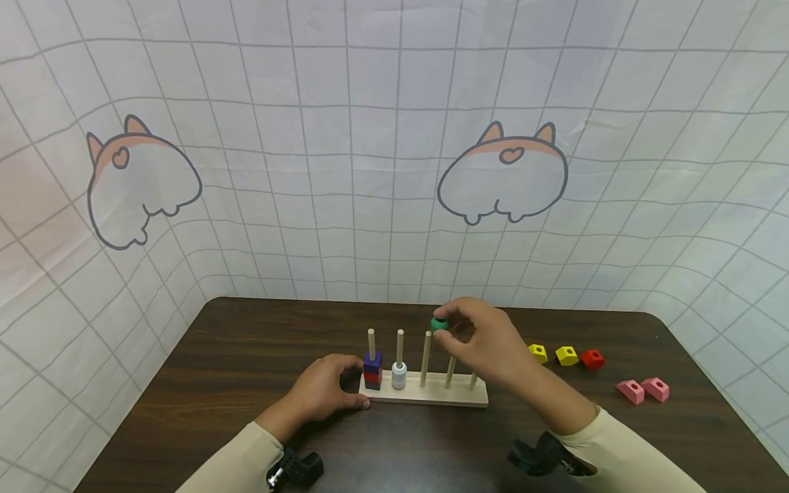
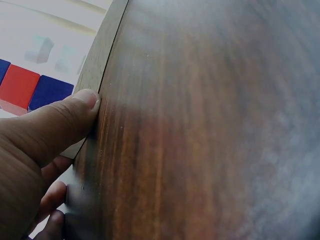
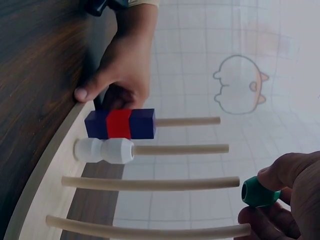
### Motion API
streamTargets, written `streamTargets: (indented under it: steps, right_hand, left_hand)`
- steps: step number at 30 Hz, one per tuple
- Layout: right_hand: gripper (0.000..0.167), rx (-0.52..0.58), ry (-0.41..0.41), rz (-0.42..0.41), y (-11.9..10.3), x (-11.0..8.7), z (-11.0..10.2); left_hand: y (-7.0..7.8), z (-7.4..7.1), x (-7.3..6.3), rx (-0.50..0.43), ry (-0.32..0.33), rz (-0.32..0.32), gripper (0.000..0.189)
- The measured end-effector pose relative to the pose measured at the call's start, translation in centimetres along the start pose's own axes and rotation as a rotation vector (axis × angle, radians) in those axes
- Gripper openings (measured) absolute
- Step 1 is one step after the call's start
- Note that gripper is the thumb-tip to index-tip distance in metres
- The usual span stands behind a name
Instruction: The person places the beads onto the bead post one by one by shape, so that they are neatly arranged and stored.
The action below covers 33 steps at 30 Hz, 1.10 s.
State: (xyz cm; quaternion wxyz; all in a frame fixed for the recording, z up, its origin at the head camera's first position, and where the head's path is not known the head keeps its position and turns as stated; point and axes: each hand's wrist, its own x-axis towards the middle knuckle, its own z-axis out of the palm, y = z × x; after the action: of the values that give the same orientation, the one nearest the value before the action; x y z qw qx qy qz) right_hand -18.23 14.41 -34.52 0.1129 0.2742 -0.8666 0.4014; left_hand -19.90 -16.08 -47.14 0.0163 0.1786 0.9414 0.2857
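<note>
A wooden peg board (image 1: 425,394) stands on the table, its several upright pegs in a row. My left hand (image 1: 323,389) grips the board's left end, with the thumb along the front edge in the left wrist view. Purple and red square blocks (image 3: 119,124) are stacked on the leftmost peg, and white rounded beads (image 3: 104,150) sit on the peg beside it. Up by the top of the third peg (image 3: 150,183), my right hand (image 1: 483,339) pinches a green bead (image 3: 260,193). The bead's hole faces the peg tip, a small gap apart. The right forearm partly covers the rightmost pegs.
Right of the board lie two yellow blocks (image 1: 566,355), a red block (image 1: 593,359) and two pink slanted blocks (image 1: 655,389). A white grid-patterned cloth (image 1: 394,171) hangs behind the dark wooden table (image 1: 246,342).
</note>
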Motion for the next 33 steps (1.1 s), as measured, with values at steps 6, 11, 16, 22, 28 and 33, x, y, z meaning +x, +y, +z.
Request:
streamTargets:
  steps: [6,11,16,22,28,33]
  right_hand:
    - [0.024,0.008,0.001,-0.013,-0.3,0.4,0.5]
    - [0.024,0.015,0.001,-0.025,-0.5,0.6,1.1]
    - [0.024,0.013,-0.003,-0.017,-0.9,0.7,1.5]
    - [0.024,0.003,-0.005,-0.011,-1.5,1.0,1.9]
    - [0.022,0.019,-0.006,-0.013,-1.9,1.5,2.7]
    - [0.022,0.036,0.003,0.004,-2.1,1.8,3.4]
  left_hand:
    - [-0.1,0.0,0.0,-0.002,-0.001,-0.004,0.062]
    - [-0.1,-0.1,0.1,0.000,-0.005,-0.005,0.061]
    - [-0.1,0.0,0.0,0.004,-0.006,-0.003,0.060]
    - [-0.1,0.0,0.0,0.000,-0.008,-0.006,0.061]
    - [-0.2,0.0,0.1,-0.011,-0.008,0.007,0.061]
    - [-0.3,0.1,0.1,-0.016,-0.009,0.013,0.061]
